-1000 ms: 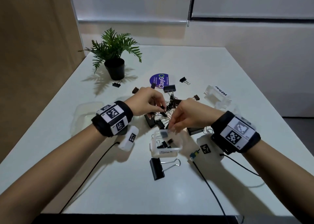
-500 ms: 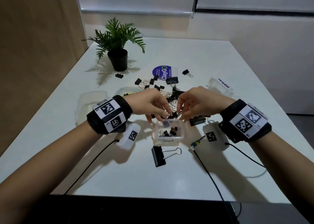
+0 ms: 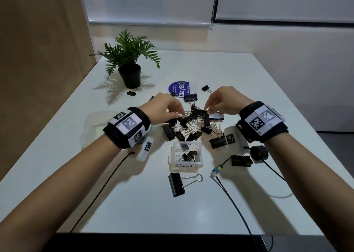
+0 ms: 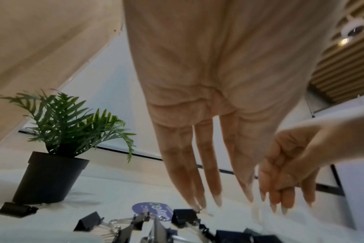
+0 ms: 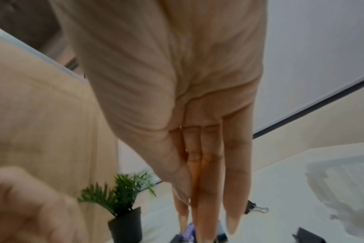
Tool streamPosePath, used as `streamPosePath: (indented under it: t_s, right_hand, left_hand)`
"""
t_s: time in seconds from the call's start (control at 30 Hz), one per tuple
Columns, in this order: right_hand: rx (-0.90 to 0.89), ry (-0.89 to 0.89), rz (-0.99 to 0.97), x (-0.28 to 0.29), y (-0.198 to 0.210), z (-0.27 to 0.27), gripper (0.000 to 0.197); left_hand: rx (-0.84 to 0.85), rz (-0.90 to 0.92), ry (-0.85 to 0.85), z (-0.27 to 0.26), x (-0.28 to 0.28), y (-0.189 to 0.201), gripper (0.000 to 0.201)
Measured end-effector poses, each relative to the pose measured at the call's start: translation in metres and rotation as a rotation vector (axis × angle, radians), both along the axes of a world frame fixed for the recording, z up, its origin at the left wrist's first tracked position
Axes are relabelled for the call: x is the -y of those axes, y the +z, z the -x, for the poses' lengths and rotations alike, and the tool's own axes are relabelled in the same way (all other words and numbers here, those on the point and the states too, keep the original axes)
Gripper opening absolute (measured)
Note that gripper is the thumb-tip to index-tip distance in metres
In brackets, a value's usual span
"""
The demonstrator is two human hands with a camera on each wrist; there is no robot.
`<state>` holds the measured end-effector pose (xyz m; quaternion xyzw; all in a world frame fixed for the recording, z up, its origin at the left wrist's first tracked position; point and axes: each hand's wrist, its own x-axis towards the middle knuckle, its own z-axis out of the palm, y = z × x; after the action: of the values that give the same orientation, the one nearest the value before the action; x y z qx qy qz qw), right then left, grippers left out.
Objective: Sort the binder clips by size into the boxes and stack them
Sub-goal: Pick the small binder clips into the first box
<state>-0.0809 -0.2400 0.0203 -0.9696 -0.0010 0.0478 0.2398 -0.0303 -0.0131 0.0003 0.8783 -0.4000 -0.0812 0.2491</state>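
Observation:
A pile of black binder clips (image 3: 191, 125) of mixed sizes lies mid-table. Just in front of it stands a clear box (image 3: 200, 152) labelled "Small", with a few small clips inside. My left hand (image 3: 177, 113) hovers over the pile's left side, fingers straight, their tips at a clip's wire handle (image 4: 200, 211). My right hand (image 3: 207, 108) reaches down on the right, straight fingertips (image 5: 204, 230) touching the top of a medium clip (image 3: 200, 112). Neither hand visibly holds anything. One large clip (image 3: 177, 183) lies alone in front of the box.
A potted fern (image 3: 129, 77) stands at the back left with a lone clip (image 3: 131, 93) beside it. Behind the pile lie a blue round sticker (image 3: 179, 91) and another stray clip (image 3: 206, 88). A translucent lid (image 3: 95, 121) rests at the left. Cables trail from both wrists.
Both hands have moved away from the Small box, forward onto the clip pile. The small clips they carried over the box now lie inside it.

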Motion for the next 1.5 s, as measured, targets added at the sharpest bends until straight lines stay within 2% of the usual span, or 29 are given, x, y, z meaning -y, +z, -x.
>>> streamPosePath:
  t_s: [0.13,0.23,0.33,0.5,0.63,0.77,0.93,1.07,1.17,1.23,1.33,1.4,1.5]
  right_hand:
    - [-0.058,0.004,0.167,-0.005,-0.023,-0.013,0.03]
    - [-0.017,0.004,0.165,-0.009,-0.037,-0.018,0.034]
    - [0.044,0.075,0.136,-0.017,-0.044,-0.023,0.033]
    - [-0.001,0.129,0.276,-0.024,-0.048,-0.035,0.036]
    - [0.012,0.112,0.313,-0.026,-0.052,-0.037,0.031]
    - [0.013,0.104,0.25,-0.024,-0.055,-0.041,0.023]
    - [0.008,0.096,0.173,-0.015,-0.053,-0.041,0.014]
    - [0.033,0.029,0.03,-0.002,-0.053,-0.042,0.014]
    - [-0.032,-0.026,-0.16,0.005,-0.051,-0.039,0.015]
    - [-0.083,-0.052,-0.258,0.009,-0.048,-0.037,0.016]
    - [-0.132,-0.064,-0.342,0.016,-0.047,-0.037,0.002]
    - [-0.145,-0.063,-0.375,0.018,-0.047,-0.037,0.007]
    - [-0.167,-0.075,-0.445,0.02,-0.046,-0.035,0.003]
  left_hand:
    - [0.076,-0.055,0.06,-0.013,0.02,-0.008,0.019]
    - [0.132,-0.164,0.114,-0.023,0.03,-0.015,0.02]
    - [0.152,-0.271,0.143,-0.029,0.04,-0.019,0.018]
    - [0.189,-0.468,0.138,-0.036,0.049,-0.028,0.032]
    - [0.219,-0.438,0.153,-0.04,0.048,-0.035,0.03]
    - [0.23,-0.371,0.163,-0.043,0.047,-0.04,0.016]
    - [0.189,-0.298,0.156,-0.048,0.044,-0.044,0.015]
    - [-0.012,-0.007,0.157,-0.055,0.036,-0.043,0.017]
    - [-0.124,0.159,0.198,-0.059,0.031,-0.044,0.016]
    - [-0.285,0.288,0.217,-0.061,0.029,-0.045,0.01]
    - [-0.576,0.477,0.193,-0.058,0.027,-0.042,0.009]
    - [-0.68,0.53,0.173,-0.055,0.027,-0.038,0.01]
    - [-0.754,0.553,0.151,-0.052,0.025,-0.037,0.012]
